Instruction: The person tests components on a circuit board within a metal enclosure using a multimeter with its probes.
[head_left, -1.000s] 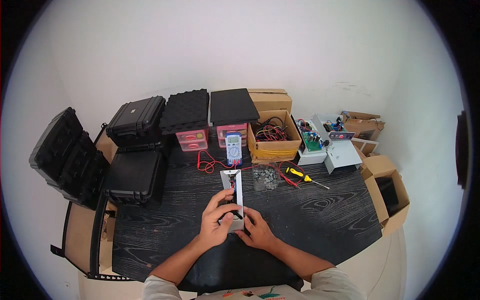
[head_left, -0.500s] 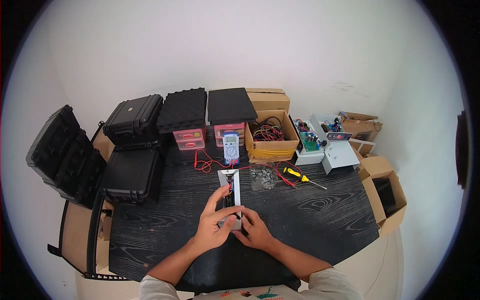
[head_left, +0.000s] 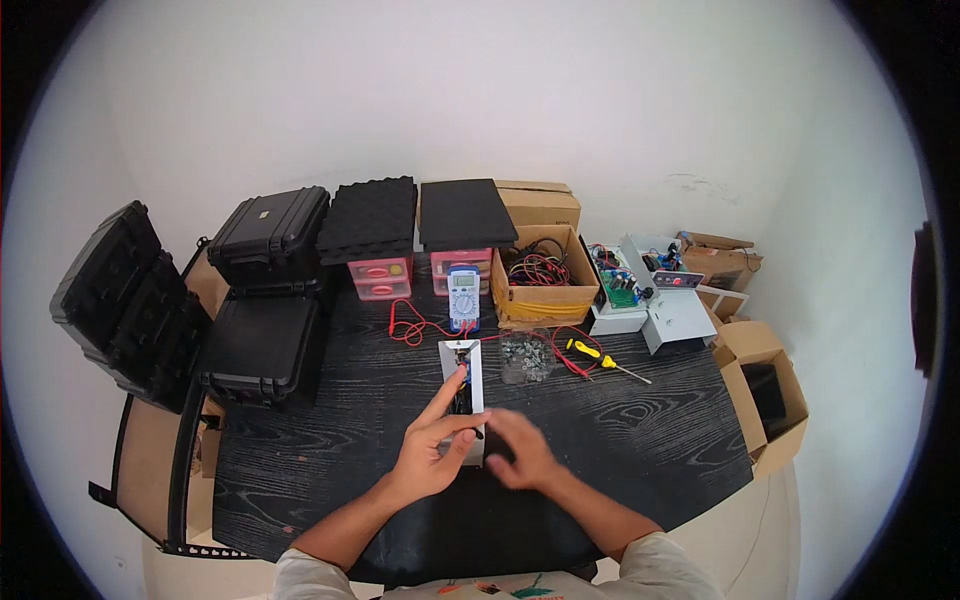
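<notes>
A narrow white metal case (head_left: 475, 388) with dark wires and parts inside lies upright in the view at the table's middle. My left hand (head_left: 430, 455) rests over its left side, fingers spread, the index fingertip touching the parts inside. My right hand (head_left: 522, 452) is beside the case's lower right edge, blurred, with thumb and fingers apart and its fingertips near my left hand's. A blue and white multimeter (head_left: 464, 300) stands just beyond the case. To the right of the case is a clear bag of small metal screws (head_left: 526, 357).
A yellow and black screwdriver (head_left: 592, 353) and red probe leads (head_left: 408, 328) lie on the black table (head_left: 640, 430). Black cases (head_left: 262, 345) stand at left. Behind are pink drawers (head_left: 381, 280), a cardboard box of cables (head_left: 545, 300) and opened electronics (head_left: 622, 285). Another box (head_left: 736, 375) is at right.
My right hand has lifted off the case's lower edge and shifted slightly right, with its thumb coming away. My left index finger has stretched further forward into the case.
</notes>
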